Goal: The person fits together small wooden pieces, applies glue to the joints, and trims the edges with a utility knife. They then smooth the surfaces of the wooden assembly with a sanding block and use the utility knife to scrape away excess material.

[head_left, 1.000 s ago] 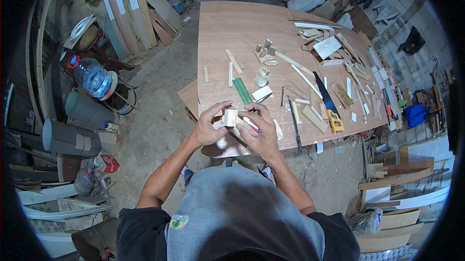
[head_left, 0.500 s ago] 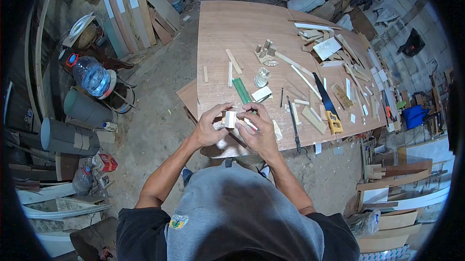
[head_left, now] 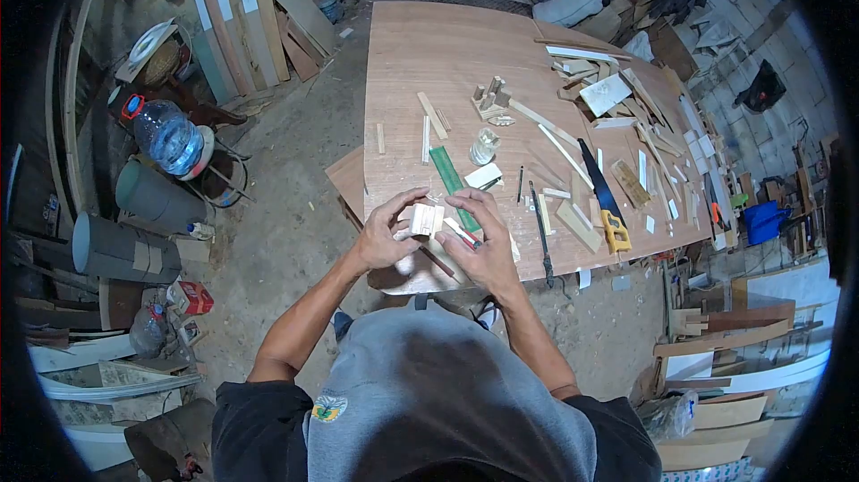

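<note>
A small pale wooden piece [head_left: 427, 220] is held between my two hands over the near edge of the plywood table [head_left: 429, 43]. My left hand [head_left: 385, 236] grips it from the left side, fingers curved round it. On the other side my right hand [head_left: 481, 236] has its thumb and fingers at the piece's right edge. Just beyond the hands lie a green strip [head_left: 445, 169] and a small white block [head_left: 483, 175]. A glass jar [head_left: 485, 146] stands farther back, near a small wooden assembly [head_left: 489, 99].
To the right lie a handsaw [head_left: 601, 187] with a yellow handle, a thin dark rod [head_left: 541, 231] and a heap of wood scraps [head_left: 617, 97]. A large water bottle [head_left: 167, 137] and grey cylinders [head_left: 121, 249] stand on the left, beyond the table.
The wooden piece has turned between my hands, so a broader, grooved face now shows. My fingers have shifted slightly around it.
</note>
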The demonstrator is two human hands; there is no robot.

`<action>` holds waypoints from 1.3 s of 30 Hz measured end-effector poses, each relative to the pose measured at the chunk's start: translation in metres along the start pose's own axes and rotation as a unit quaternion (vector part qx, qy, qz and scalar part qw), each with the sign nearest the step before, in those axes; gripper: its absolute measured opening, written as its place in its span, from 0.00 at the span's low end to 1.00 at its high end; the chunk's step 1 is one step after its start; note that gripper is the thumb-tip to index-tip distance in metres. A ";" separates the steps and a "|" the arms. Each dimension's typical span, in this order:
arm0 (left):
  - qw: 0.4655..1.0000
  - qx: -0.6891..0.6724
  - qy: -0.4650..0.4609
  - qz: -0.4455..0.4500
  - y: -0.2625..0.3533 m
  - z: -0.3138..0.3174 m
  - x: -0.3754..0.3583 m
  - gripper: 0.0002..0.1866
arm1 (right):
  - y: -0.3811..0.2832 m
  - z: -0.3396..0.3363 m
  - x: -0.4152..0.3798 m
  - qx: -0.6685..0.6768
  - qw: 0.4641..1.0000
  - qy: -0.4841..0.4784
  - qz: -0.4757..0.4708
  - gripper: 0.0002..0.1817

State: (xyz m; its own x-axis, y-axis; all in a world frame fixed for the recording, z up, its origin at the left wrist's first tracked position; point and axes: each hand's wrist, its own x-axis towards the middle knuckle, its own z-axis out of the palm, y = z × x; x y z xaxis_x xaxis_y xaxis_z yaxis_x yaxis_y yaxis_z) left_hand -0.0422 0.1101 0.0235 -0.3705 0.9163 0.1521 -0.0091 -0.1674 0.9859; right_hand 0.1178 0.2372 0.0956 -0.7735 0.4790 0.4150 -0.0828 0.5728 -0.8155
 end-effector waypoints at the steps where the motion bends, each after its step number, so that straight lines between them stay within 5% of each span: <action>1: 1.000 -0.015 -0.009 0.006 -0.002 -0.001 0.002 0.42 | -0.001 0.000 0.000 0.004 1.000 -0.011 0.014 0.25; 26: 0.999 -0.001 -0.047 -0.012 -0.002 0.000 0.012 0.42 | 0.015 -0.004 -0.005 0.024 1.000 0.009 0.014 0.19; 35: 0.981 0.183 -0.070 -0.002 0.004 -0.038 0.026 0.38 | 0.043 -0.005 -0.025 0.122 0.982 0.026 0.139 0.19; 39: 0.956 0.263 -0.116 -0.063 -0.007 -0.064 0.031 0.29 | 0.057 -0.009 -0.043 0.129 0.974 0.036 0.182 0.20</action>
State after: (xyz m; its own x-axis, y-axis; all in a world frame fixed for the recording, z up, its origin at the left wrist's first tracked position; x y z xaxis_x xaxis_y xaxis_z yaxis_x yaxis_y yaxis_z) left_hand -0.1131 0.1166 0.0169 -0.1810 0.9833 -0.0191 0.4511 0.1002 0.8868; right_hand 0.1523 0.2554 0.0347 -0.7358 0.6701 0.0982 0.0266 0.1735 -0.9845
